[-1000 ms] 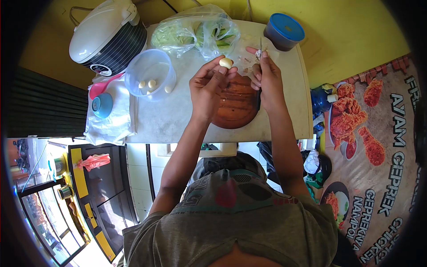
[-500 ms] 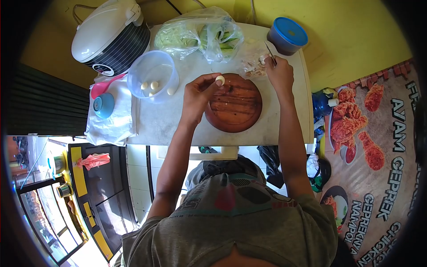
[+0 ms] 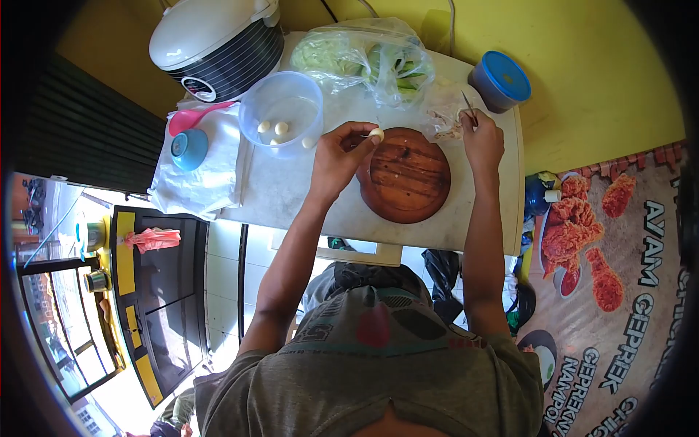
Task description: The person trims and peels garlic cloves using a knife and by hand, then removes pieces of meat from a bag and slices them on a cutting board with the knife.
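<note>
My left hand [image 3: 335, 162] pinches a peeled garlic clove [image 3: 376, 135] between thumb and fingertips, at the upper left edge of a round wooden chopping board [image 3: 409, 180]. In my right hand [image 3: 484, 148] is a small knife [image 3: 468, 106], its blade pointing up and away from me. That hand is just right of a clear plastic bag [image 3: 441, 109] with garlic pieces or skins, which it partly covers. Several pale cloves [image 3: 281, 128] lie in a clear round plastic tub [image 3: 318, 97] left of my left hand. Another clove [image 3: 308, 143] shows at the tub's lower right edge.
Behind the board lies a plastic bag of green vegetables [image 3: 397, 69]. A blue-lidded container [image 3: 502, 79] stands at the back right corner. To the left are a rice cooker [image 3: 226, 58], a pink spoon [image 3: 193, 116] and a blue bowl [image 3: 190, 149] on white plastic [image 3: 211, 186].
The whole view has shifted, so the table appears lower and further right. My left hand still holds the clove, and my right hand still holds the knife, near the bag of skins.
</note>
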`<state>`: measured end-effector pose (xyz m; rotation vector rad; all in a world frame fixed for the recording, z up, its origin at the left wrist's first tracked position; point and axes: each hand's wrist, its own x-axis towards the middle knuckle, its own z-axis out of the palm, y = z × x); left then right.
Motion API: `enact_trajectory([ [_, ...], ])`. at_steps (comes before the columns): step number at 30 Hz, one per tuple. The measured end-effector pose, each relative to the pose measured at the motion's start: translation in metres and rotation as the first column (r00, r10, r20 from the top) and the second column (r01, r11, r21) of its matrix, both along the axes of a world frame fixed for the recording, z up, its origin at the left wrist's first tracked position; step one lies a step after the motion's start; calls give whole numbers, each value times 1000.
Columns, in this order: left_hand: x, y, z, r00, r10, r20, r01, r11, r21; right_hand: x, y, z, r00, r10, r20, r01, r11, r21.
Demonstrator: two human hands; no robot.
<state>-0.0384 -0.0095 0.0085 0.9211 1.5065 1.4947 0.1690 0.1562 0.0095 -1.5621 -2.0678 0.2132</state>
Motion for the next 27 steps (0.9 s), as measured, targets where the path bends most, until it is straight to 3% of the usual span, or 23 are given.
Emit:
enact_trajectory([
  [1, -1, -2, -1, 1000, 12, 1, -12, 1000, 4, -3, -6, 9, 1000, 12, 1, -12, 1000, 4],
  [3, -5, -5, -4, 997, 77, 25, -81, 972, 220, -9, -20, 26, 990, 41, -133, -43, 999, -16],
  [5, -13, -11, 7, 995, 99, -10, -92, 958, 273, -29, -45, 44, 970, 94, -225, -92, 996, 21],
  [7, -21, -19, 12, 993, 114, -36, -97, 946, 308, -54, -70, 51, 801, 368, -472, -424, 906, -14],
  [9, -35, -21, 16, 929, 220, -297, -113, 934, 338, -87, -89, 53, 685, 417, -598, -622, 762, -181],
  [12, -56, -31, 23, 891, 235, -390, -111, 943, 314, -130, -95, 33, 641, 522, -563, -711, 679, -180],
  [15, -80, -38, 22, 828, 257, -498, -118, 948, 294, -162, -92, 25, 633, 492, -598, -729, 638, -247],
  [16, -88, -41, 21, 760, 302, -576, -132, 939, 318, -169, -92, 28, 674, 444, -591, -705, 626, -333],
  [18, -101, -46, 18, 651, 375, -660, -163, 918, 361, -178, -95, 36, 711, 461, -531, -672, 668, -320],
  [20, -109, -54, 18, 672, 395, -626, -200, 911, 360, -183, -95, 37, 745, 473, -469, -639, 707, -302],
  [23, -113, -58, 14, 692, 458, -558, -256, 878, 404, -184, -88, 29, 673, 531, -515, -704, 672, -228],
  [25, -108, -61, 15, 781, 411, -469, -282, 903, 323, -178, -85, 28, 641, 421, -642, -701, 661, -266],
  [27, -97, -61, 23, 843, 363, -397, -263, 922, 286, -166, -83, 28, 666, 387, -638, -671, 685, -285],
])
